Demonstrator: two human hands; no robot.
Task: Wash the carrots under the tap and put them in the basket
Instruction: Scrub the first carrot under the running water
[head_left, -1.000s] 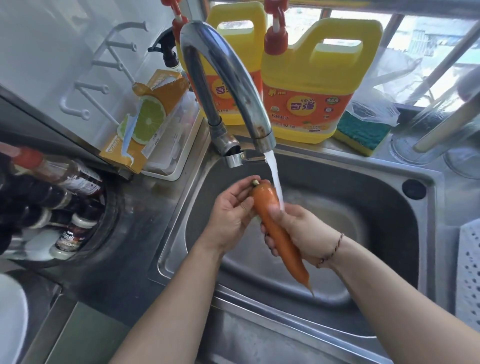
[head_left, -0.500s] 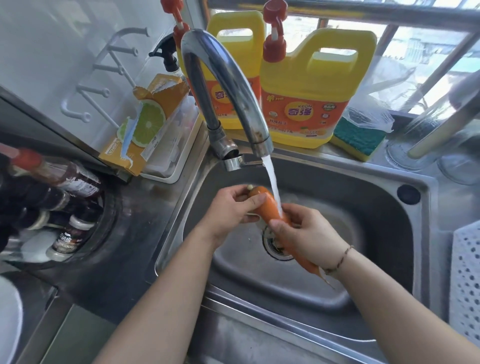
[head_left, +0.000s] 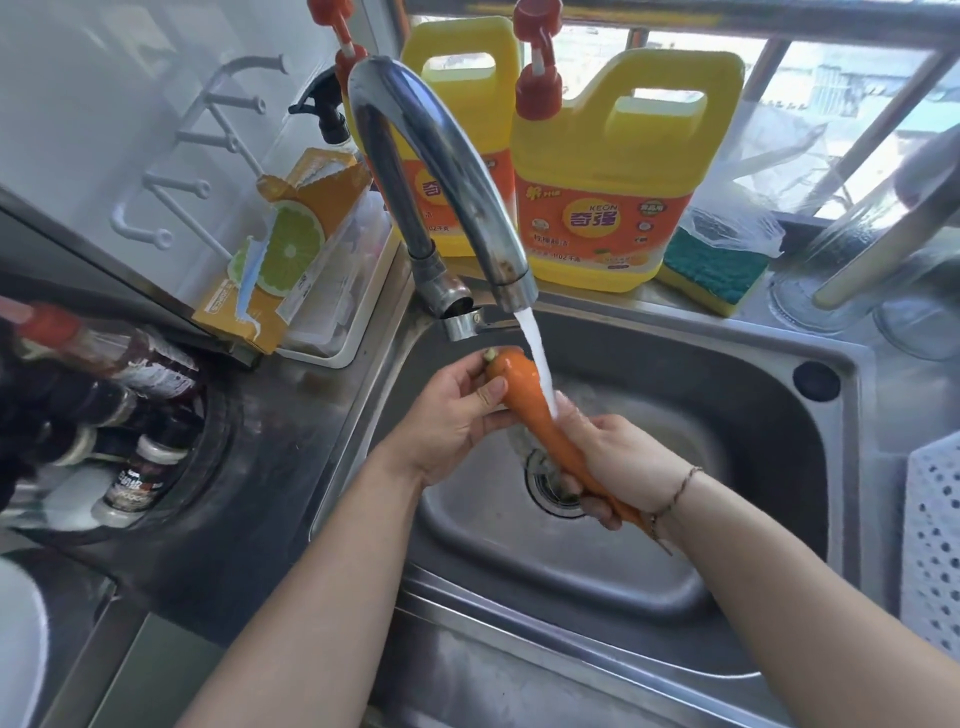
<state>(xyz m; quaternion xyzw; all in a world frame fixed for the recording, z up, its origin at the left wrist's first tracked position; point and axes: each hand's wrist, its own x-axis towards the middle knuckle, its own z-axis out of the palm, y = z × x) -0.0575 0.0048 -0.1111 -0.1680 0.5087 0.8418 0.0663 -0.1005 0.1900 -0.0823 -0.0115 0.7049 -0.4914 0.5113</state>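
Glossy metal sink (head_left: 857, 415), tap (head_left: 441, 171)

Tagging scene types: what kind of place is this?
Most likely a home kitchen: a steel sink with a running tap, yellow detergent jugs on the window ledge, and sauce bottles beside it.

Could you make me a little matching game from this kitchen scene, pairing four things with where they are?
Things:
1. carrot
2. sponge
3. white basket
4. detergent jug

Places:
A. at the far right edge, beside the sink
B. behind the tap, on the ledge by the window
C. held in the left hand and right hand under the running water
D. on the ledge right of the jugs, partly under a clear bag

Pairs: 1-C, 2-D, 3-A, 4-B
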